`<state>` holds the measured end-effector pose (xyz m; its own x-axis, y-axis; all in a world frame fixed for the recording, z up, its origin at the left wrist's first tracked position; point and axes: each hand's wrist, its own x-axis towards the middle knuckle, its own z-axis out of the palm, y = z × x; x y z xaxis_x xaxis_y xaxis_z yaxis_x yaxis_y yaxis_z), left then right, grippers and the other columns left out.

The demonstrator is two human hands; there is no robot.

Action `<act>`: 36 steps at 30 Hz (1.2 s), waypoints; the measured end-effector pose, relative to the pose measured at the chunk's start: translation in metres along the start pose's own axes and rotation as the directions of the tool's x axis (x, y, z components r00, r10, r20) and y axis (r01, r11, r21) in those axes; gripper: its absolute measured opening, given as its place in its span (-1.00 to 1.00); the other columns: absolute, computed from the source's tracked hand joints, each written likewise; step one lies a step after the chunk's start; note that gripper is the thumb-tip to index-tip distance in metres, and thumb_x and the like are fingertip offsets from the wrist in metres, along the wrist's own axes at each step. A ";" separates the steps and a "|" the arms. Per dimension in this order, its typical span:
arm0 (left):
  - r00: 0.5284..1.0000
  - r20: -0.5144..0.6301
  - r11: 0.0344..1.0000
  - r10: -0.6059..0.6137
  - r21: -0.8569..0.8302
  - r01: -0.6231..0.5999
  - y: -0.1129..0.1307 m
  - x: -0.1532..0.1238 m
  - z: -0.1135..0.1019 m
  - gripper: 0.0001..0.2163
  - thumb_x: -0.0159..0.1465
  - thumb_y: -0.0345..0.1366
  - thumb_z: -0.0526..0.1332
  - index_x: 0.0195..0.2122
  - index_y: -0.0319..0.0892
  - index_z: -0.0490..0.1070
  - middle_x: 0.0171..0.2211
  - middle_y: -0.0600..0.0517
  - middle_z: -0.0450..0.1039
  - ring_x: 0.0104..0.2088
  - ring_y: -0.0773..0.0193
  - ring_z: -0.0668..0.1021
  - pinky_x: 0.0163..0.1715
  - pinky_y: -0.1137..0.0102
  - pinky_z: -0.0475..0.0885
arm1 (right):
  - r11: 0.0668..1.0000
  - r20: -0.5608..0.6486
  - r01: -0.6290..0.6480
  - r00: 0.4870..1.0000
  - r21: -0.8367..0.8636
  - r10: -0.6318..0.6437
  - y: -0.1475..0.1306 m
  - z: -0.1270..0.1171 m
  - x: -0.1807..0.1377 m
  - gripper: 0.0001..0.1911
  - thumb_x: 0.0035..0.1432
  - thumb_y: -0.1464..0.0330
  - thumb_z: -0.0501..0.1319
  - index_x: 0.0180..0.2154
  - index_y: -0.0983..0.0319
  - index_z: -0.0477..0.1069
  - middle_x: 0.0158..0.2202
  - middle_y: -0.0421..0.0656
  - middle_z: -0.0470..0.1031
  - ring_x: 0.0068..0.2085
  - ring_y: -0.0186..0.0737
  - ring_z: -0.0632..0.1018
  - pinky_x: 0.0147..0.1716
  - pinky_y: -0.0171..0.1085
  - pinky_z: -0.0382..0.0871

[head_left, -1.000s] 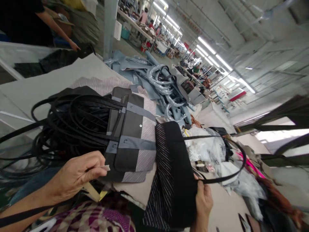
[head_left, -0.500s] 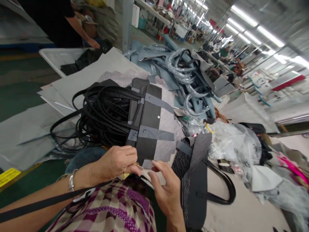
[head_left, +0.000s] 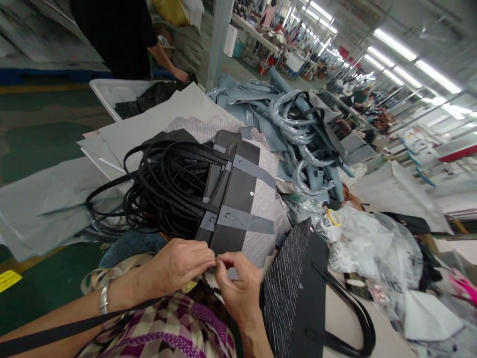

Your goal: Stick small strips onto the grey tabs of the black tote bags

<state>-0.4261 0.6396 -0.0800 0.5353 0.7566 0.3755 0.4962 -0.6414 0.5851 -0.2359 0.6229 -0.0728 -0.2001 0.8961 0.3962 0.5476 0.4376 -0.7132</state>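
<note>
My left hand [head_left: 189,262] is closed in a pinch, its fingertips meeting those of my right hand [head_left: 238,281]. The right thumb and index finger are pinched too. Whatever sits between the fingertips is too small to make out. A bit of yellow material [head_left: 189,286] shows under my left hand. Just beyond both hands lies a pile of dark grey bag panels [head_left: 233,206] with grey tabs and striped lining. Long black straps [head_left: 167,174] loop out from the panels to the left. To the right of my right hand is a black handbag [head_left: 311,293] with a striped side and black handles.
Clear plastic bags [head_left: 372,243] heap up on the right. Blue-grey pieces with plastic-wrapped handles [head_left: 294,119] lie behind the panels. Grey sheets [head_left: 149,117] and a white bin [head_left: 108,97] are at the back left, where another person's hand [head_left: 181,74] reaches in.
My right hand has come left to my left hand, its spread fingers closing into a pinch. The handbag shows more of its striped side. The view has shifted somewhat.
</note>
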 end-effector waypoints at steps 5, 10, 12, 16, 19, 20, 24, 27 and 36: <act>0.993 -0.115 0.998 -0.032 -0.056 0.026 -0.006 0.008 0.009 -0.70 0.50 -0.36 0.00 -0.37 -0.17 0.42 -0.53 0.12 0.38 -0.52 0.37 0.43 -0.47 0.47 0.27 | 0.847 -0.011 -0.454 0.880 0.276 0.475 0.051 0.011 0.035 -0.85 0.12 0.29 0.27 -0.43 0.22 0.53 -0.55 -0.24 0.52 -0.52 -0.31 0.52 -0.48 -0.34 0.44; 0.920 -0.128 0.923 -0.370 -0.158 0.350 -0.038 0.015 0.017 -0.77 0.46 -0.27 0.07 -0.31 -0.14 0.45 -0.40 0.11 0.52 -0.38 0.35 0.57 -0.32 0.52 0.39 | 0.624 0.005 -0.566 0.743 0.539 0.669 0.128 0.003 0.098 -0.61 -0.08 0.06 0.39 -0.42 0.28 0.53 -0.55 -0.22 0.48 -0.53 -0.31 0.49 -0.48 -0.27 0.50; 0.884 -0.120 0.888 -0.452 -0.150 0.434 -0.050 0.017 0.019 -0.75 0.44 -0.22 0.07 -0.34 -0.13 0.45 -0.39 0.11 0.53 -0.35 0.32 0.58 -0.29 0.50 0.41 | 0.639 0.005 -0.565 0.751 0.522 0.660 0.147 0.000 0.120 -0.58 -0.10 0.04 0.39 -0.42 0.28 0.53 -0.54 -0.22 0.48 -0.53 -0.33 0.48 -0.50 -0.30 0.49; 0.878 -0.123 0.885 -0.463 -0.104 0.453 -0.060 0.016 0.025 -0.72 0.44 -0.19 0.04 -0.35 -0.12 0.44 -0.40 0.11 0.51 -0.37 0.31 0.58 -0.31 0.49 0.40 | 0.685 0.027 -0.583 0.770 0.438 0.638 0.163 0.002 0.144 -0.61 -0.09 0.06 0.38 -0.42 0.28 0.53 -0.58 -0.24 0.46 -0.56 -0.36 0.45 -0.58 -0.38 0.38; 0.881 -0.145 0.893 -0.451 -0.079 0.444 -0.061 0.014 0.028 -0.72 0.45 -0.20 0.03 -0.34 -0.13 0.45 -0.41 0.11 0.50 -0.38 0.32 0.59 -0.32 0.49 0.38 | 0.721 0.054 -0.597 0.782 0.351 0.621 0.167 0.006 0.152 -0.63 -0.08 0.07 0.37 -0.41 0.27 0.55 -0.56 -0.24 0.49 -0.54 -0.34 0.47 -0.59 -0.40 0.34; 0.883 -0.149 0.895 -0.446 -0.077 0.439 -0.062 0.014 0.030 -0.71 0.45 -0.20 0.03 -0.34 -0.13 0.45 -0.41 0.11 0.51 -0.39 0.32 0.59 -0.33 0.49 0.38 | 0.733 0.062 -0.601 0.785 0.319 0.617 0.168 0.007 0.154 -0.64 -0.07 0.08 0.36 -0.41 0.26 0.56 -0.56 -0.24 0.49 -0.54 -0.33 0.47 -0.60 -0.40 0.33; 0.883 -0.167 0.898 -0.439 -0.104 0.427 -0.066 0.011 0.034 -0.71 0.46 -0.20 0.03 -0.34 -0.12 0.45 -0.42 0.12 0.50 -0.40 0.33 0.58 -0.35 0.49 0.37 | 0.758 0.086 -0.619 0.783 0.206 0.616 0.173 0.011 0.160 -0.68 -0.04 0.09 0.31 -0.39 0.22 0.55 -0.53 -0.25 0.51 -0.53 -0.30 0.50 -0.61 -0.39 0.34; 0.866 -0.155 0.877 -0.476 -0.147 0.457 -0.067 0.010 0.035 -0.72 0.45 -0.19 0.04 -0.33 -0.12 0.45 -0.41 0.12 0.49 -0.38 0.33 0.57 -0.32 0.48 0.35 | 0.749 0.081 -0.650 0.759 0.129 0.645 0.182 0.008 0.165 -0.63 -0.07 0.07 0.35 -0.29 0.20 0.50 -0.57 -0.28 0.50 -0.58 -0.26 0.52 -0.64 -0.36 0.33; 0.805 0.047 0.714 -0.592 -0.431 0.551 -0.046 0.008 0.010 -0.71 0.38 -0.13 0.09 -0.37 -0.16 0.47 -0.44 0.12 0.45 -0.38 0.31 0.49 -0.34 0.49 0.35 | 0.895 -0.055 -0.446 0.894 -0.009 0.445 0.138 0.010 0.124 -0.66 0.17 0.10 0.24 -0.17 0.22 0.48 -0.29 -0.10 0.58 -0.26 -0.14 0.59 -0.21 -0.17 0.51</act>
<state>-0.4385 0.6740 -0.1111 0.1691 0.9825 -0.0782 0.3545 0.0134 0.9350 -0.1935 0.7952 -0.1275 0.1097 0.9916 0.0690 0.5867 -0.0086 -0.8098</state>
